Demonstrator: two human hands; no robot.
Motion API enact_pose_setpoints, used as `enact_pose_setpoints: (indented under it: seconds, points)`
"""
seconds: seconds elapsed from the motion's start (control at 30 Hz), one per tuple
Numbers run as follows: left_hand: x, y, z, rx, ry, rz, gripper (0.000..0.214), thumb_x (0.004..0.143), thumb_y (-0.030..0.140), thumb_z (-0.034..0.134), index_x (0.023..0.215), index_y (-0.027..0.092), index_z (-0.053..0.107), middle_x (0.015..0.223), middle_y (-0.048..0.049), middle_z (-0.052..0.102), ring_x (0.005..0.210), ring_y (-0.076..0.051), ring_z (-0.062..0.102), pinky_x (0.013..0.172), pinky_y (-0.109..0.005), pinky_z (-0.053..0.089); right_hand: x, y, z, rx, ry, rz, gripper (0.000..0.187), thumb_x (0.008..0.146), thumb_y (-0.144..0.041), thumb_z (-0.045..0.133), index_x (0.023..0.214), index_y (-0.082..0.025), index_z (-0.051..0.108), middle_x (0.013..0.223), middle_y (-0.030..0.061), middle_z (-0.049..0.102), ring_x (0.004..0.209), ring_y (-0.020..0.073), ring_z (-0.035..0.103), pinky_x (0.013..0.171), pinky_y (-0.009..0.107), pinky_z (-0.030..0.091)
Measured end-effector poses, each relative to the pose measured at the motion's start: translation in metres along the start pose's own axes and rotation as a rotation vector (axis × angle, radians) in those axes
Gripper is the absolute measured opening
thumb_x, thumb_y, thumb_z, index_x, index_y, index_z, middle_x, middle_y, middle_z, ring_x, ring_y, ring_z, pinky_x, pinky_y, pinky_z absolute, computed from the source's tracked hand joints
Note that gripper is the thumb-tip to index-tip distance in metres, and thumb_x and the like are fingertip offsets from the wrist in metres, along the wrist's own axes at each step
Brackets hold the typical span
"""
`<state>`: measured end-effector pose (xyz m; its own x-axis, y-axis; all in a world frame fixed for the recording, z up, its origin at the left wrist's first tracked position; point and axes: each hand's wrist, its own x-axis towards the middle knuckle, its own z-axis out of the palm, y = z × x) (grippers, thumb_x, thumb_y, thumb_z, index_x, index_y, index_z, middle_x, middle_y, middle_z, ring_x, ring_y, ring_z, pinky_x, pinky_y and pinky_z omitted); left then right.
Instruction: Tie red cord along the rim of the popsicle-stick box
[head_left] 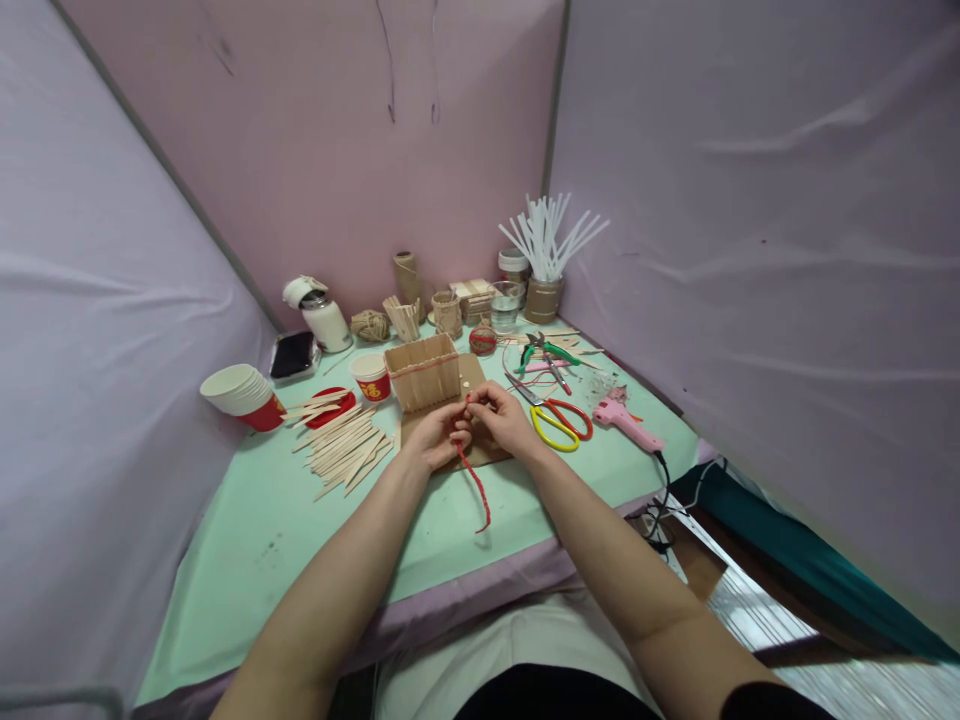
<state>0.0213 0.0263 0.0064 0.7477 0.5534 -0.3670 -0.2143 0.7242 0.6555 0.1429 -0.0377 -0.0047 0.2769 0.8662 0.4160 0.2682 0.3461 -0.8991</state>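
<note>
Both my hands meet at the middle of the table, just in front of an open box made of wooden craft sticks [421,372]. My left hand [439,437] and my right hand [501,416] are closed in a pinch on a red twisted cord [475,482]. The cord runs from my fingers down toward me and ends in a curl over the green table cover [247,540]. Under my hands lies a brown cardboard sheet [491,455]. A spread of loose craft sticks [346,448] lies to the left of my left hand.
Red-and-yellow scissors [556,418], a pink glue gun [626,422] with its black cord, and green-handled pliers [547,352] lie to the right. Red paper cups [241,394], a phone [292,355], a white flask [322,315], twine and a jar of white sticks [545,255] stand behind. Fabric walls enclose the table.
</note>
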Motion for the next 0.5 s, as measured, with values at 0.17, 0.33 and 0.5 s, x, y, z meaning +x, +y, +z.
enact_pose_setpoints:
  seconds: [0.17, 0.33, 0.5]
  points:
    - [0.004, -0.010, 0.001, 0.351, 0.143, 0.418, 0.023, 0.063, 0.029, 0.072, 0.075, 0.012, 0.062, 0.061, 0.0019, 0.051, 0.048, -0.003, 0.037, 0.041, -0.016, 0.025, 0.001, 0.004, 0.000, -0.017, 0.090, 0.083, 0.015, 0.074, -0.035, 0.056, 0.076, -0.021, 0.058, 0.069, -0.0005, 0.059, 0.068, 0.0149, 0.055, 0.063, 0.027, 0.045]
    - [0.005, -0.015, 0.001, 0.622, 0.253, 0.588, 0.029, 0.064, 0.039, 0.069, 0.077, 0.014, 0.064, 0.068, -0.0003, 0.059, 0.054, -0.007, 0.044, 0.049, -0.020, 0.032, 0.002, 0.006, 0.000, -0.031, 0.116, 0.126, 0.018, 0.075, -0.037, 0.055, 0.073, -0.020, 0.058, 0.066, -0.0005, 0.059, 0.063, 0.0141, 0.053, 0.058, 0.026, 0.043]
    - [0.000, -0.013, 0.009, 0.797, 0.275, 0.566, 0.029, 0.067, 0.043, 0.064, 0.069, 0.015, 0.062, 0.061, -0.0001, 0.057, 0.055, -0.010, 0.047, 0.053, -0.022, 0.035, 0.003, 0.011, 0.001, 0.010, 0.191, 0.159, 0.020, 0.073, -0.040, 0.055, 0.071, -0.020, 0.056, 0.066, -0.0010, 0.058, 0.064, 0.0140, 0.052, 0.060, 0.025, 0.042]
